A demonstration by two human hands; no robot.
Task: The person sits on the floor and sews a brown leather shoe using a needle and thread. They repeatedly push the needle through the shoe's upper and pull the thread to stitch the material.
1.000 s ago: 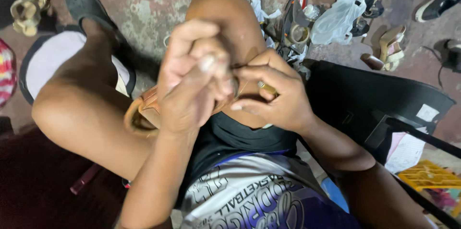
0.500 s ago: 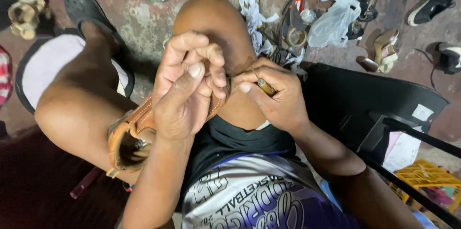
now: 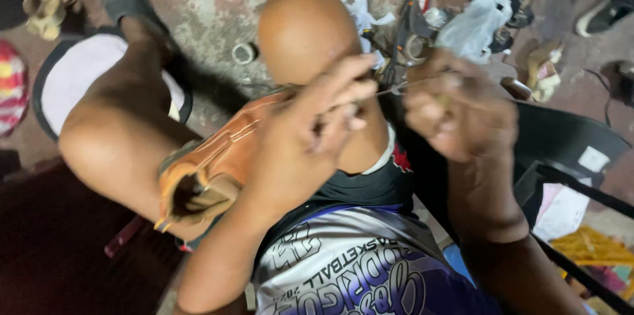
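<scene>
stained concrete floor (image 3: pixel 218 18), littered with tools, scraps and shoes: hands part over the knee.
left hand (image 3: pixel 310 137) pinches at the tan leather sandal (image 3: pixel 211 163) lying across the thigh; right hand (image 3: pixel 462 113), closed on a thin metal awl (image 3: pixel 396 88), has pulled away rightward since half a second ago, so the stitch looks drawn through.

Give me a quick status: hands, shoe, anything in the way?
Left hand grips tan leather shoe between the knees. Right hand blurred, pinching a thin needle-like tool. Nothing between the hands.
</scene>
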